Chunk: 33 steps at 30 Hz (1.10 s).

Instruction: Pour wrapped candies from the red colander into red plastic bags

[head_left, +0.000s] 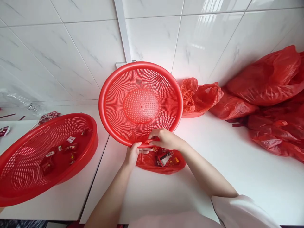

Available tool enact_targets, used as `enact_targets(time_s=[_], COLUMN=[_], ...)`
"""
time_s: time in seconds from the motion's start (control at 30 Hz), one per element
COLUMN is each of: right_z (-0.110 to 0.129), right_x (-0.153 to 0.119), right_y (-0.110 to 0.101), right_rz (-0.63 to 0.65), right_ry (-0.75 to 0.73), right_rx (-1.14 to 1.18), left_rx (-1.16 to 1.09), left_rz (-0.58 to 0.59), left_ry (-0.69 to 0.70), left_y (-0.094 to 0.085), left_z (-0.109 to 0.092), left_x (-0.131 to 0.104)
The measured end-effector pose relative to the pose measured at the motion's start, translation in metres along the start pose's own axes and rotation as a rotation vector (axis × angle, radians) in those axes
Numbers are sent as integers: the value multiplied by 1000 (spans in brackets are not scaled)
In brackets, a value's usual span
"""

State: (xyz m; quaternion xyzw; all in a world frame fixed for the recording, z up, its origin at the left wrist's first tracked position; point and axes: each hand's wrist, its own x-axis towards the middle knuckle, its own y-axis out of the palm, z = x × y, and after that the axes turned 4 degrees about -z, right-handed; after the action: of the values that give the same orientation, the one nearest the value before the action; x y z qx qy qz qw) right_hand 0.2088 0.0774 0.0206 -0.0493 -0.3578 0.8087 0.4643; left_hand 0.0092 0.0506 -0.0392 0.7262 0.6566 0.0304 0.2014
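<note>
A red plastic colander basket is tipped up toward me over the table, and its perforated inside looks nearly bare. My left hand grips its near rim, thumb on top and fingers stretched underneath. At the same rim, my right hand is closed, fingertips curled inside the basket around a small red piece I cannot make out. Below the rim lies an open red plastic bag with several small wrapped packets in it. The basket and my hands hide part of the bag.
Left stands a second red basket with several small packets. Behind it are a clear plastic bottle and dark red packaging. An open red bag and fuller red bags line the right wall. A gap separates two white tabletops.
</note>
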Motion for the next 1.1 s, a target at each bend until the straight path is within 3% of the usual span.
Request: enact_targets(time_s=[0.13, 0.2, 0.3, 0.43, 0.5, 0.73, 0.9, 1.1], right_z=[-2, -3, 2, 17, 22, 16, 12, 9], right_x=[-2, -4, -9, -15, -18, -26, -19, -14], right_y=[-5, -10, -18, -26, -29, -34, -31, -30], right_rz=[-38, -23, 22, 217, 213, -53, -326, -592], right_ry=[139, 159, 176, 120, 90, 233, 108, 74], right_rx=[359, 426, 331, 196, 126, -236, -279, -357], left_rx=[11, 3, -4, -32, -56, -197, -189, 315], left_rz=[-45, -58, -59, -90, -111, -152, -112, 200], left_ry=[23, 23, 21, 15, 15, -32, -76, -157], left_y=[-1, -1, -1, -1, 0, -2, -2, -2], left_z=[-3, -5, -8, -10, -10, -16, -16, -34], left_x=[0, 0, 0, 1, 1, -2, -4, -23])
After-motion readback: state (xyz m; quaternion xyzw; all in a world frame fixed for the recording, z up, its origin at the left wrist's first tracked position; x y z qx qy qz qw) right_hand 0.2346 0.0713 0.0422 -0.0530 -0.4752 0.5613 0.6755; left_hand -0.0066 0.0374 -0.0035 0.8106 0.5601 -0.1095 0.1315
